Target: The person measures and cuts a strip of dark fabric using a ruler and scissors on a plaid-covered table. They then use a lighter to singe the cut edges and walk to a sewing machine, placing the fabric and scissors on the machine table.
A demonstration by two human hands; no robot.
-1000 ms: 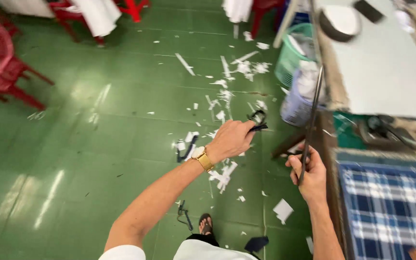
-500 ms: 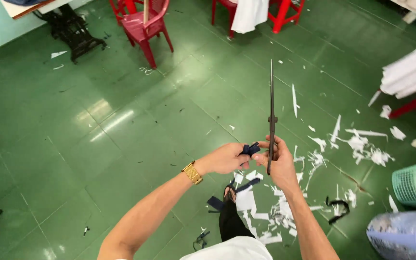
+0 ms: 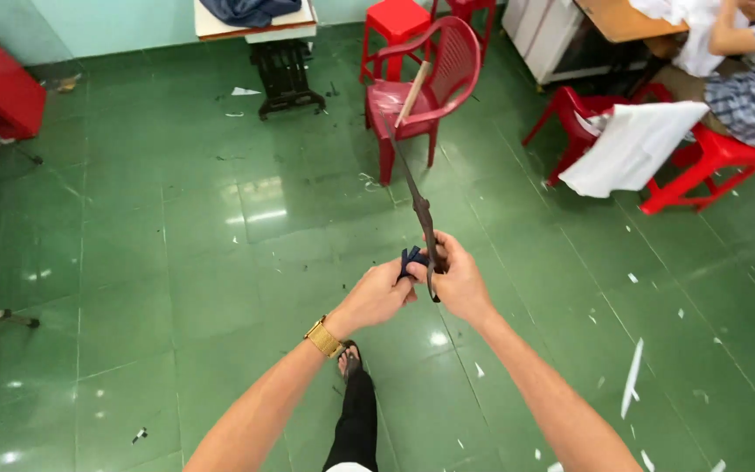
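Both hands meet on long dark metal scissors (image 3: 419,214), blades upward: left hand (image 3: 379,297) pinches the dark-wrapped handle, right hand (image 3: 463,284) grips beside it, over glossy green tiles (image 3: 176,218).

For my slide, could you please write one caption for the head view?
Both hands, left hand and right hand, hold long dark scissors blade-up above a green tiled floor.

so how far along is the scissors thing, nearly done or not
Done: nothing finished shows; white scraps lie on the green floor. In hand: the right hand grips the long dark scissors, blades up and shut, while the left hand pinches a small dark cloth against the handle. Left: the cloth looks only partly on, so judging from this, not nearly done.
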